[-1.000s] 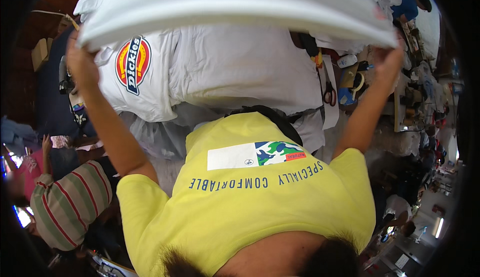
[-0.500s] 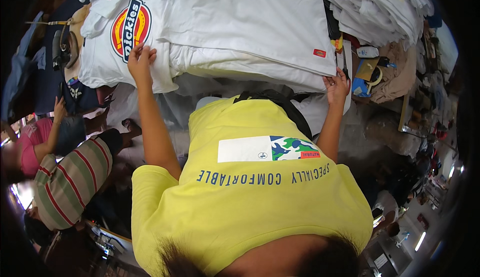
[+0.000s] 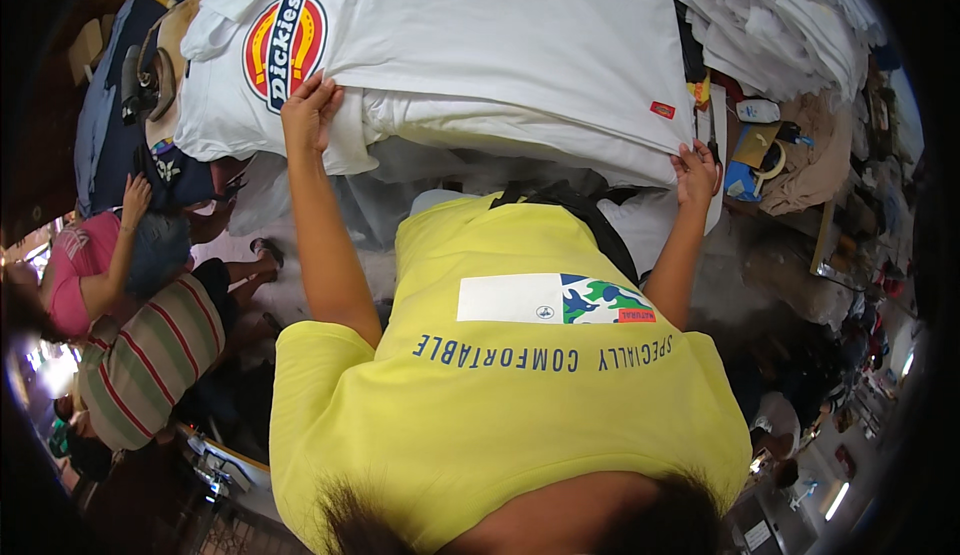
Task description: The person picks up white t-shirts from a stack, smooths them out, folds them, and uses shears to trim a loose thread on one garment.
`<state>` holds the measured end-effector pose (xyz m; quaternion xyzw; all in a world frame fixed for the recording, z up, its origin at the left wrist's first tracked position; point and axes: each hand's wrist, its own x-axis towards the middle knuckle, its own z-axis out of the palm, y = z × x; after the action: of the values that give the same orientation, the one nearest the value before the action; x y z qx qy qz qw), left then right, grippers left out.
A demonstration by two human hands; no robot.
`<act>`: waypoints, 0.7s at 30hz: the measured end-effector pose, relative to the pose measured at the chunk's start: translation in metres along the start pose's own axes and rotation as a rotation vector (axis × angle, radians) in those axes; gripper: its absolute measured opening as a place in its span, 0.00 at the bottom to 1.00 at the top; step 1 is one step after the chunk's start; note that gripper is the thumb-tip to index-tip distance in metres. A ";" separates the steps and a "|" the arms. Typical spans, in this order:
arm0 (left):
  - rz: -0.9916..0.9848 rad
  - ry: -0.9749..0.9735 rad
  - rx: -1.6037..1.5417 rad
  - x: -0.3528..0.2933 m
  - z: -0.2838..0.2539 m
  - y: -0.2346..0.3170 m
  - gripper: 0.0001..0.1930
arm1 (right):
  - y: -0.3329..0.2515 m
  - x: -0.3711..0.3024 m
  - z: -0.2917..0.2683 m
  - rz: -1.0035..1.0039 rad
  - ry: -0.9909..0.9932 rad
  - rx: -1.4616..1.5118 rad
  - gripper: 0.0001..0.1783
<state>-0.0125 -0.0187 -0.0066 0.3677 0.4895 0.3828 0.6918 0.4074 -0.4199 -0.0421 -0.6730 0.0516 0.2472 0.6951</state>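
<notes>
A white T-shirt point(image 3: 520, 45) lies spread flat on the table in front of me, a small red tag near its lower right corner. My left hand point(image 3: 312, 115) pinches the left end of its near hem between thumb and fingers. At the hem's right corner, my right hand point(image 3: 695, 172) has its fingers closed on the edge. The hem runs nearly straight between them. Beside my left hand lies another white shirt with a round red, yellow and blue print point(image 3: 285, 50). More white fabric point(image 3: 480, 133) shows under the hem.
A heap of white shirts point(image 3: 770, 25) is at the far right. Near it lie a tape roll point(image 3: 770, 162), a white device point(image 3: 757, 111) and brown cloth point(image 3: 815, 145). Two people, one in a striped shirt point(image 3: 150, 365) and one in pink point(image 3: 85, 265), are at the left.
My left hand has moved slightly away from me and right, from the printed shirt to the hem's left end. The hem looks straighter. My right hand stays at its corner; the view has shifted.
</notes>
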 end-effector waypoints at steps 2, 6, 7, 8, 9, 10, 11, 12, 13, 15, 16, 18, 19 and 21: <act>-0.005 -0.013 -0.043 -0.004 -0.004 -0.001 0.15 | 0.001 0.000 0.001 0.017 -0.009 -0.011 0.21; 0.006 -0.003 -0.027 -0.007 -0.008 -0.004 0.15 | 0.001 0.002 0.000 0.029 -0.018 -0.017 0.21; 0.002 0.001 -0.017 -0.008 -0.009 -0.004 0.16 | 0.001 0.001 -0.001 0.028 -0.021 -0.018 0.21; -0.002 0.005 -0.008 -0.010 -0.010 -0.005 0.17 | 0.001 0.001 -0.001 0.015 -0.019 -0.009 0.21; -0.004 0.012 0.004 -0.012 -0.013 -0.004 0.18 | 0.001 0.001 0.000 0.005 -0.021 0.001 0.21; 0.001 -0.004 0.014 -0.014 -0.015 -0.003 0.19 | 0.001 0.000 0.001 -0.005 -0.023 0.012 0.20; 0.006 -0.020 0.024 -0.016 -0.017 -0.004 0.20 | 0.001 0.000 0.001 -0.001 -0.025 0.007 0.20; 0.011 -0.037 0.035 -0.019 -0.017 -0.002 0.21 | 0.000 0.000 -0.001 0.002 -0.027 0.004 0.20; 0.010 -0.043 0.025 -0.022 -0.017 -0.001 0.24 | 0.000 0.001 -0.002 0.006 -0.029 0.001 0.20; 0.010 -0.035 0.027 -0.026 -0.017 0.002 0.24 | 0.001 0.002 -0.003 0.006 -0.040 0.002 0.20; 0.009 -0.033 0.029 -0.028 -0.016 0.002 0.24 | 0.001 0.002 -0.004 0.005 -0.043 0.003 0.20; 0.033 -0.022 0.047 -0.032 -0.019 0.005 0.24 | 0.000 -0.001 -0.002 0.010 -0.060 0.014 0.20; 0.037 -0.031 0.050 -0.032 -0.018 0.002 0.24 | -0.003 -0.004 -0.005 0.004 -0.054 0.016 0.20; 0.063 0.015 0.102 -0.031 -0.033 -0.001 0.25 | 0.000 -0.006 -0.003 -0.035 -0.078 0.008 0.21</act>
<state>-0.0511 -0.0425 -0.0034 0.4148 0.5019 0.3818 0.6560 0.4024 -0.4246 -0.0401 -0.6609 0.0135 0.2608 0.7035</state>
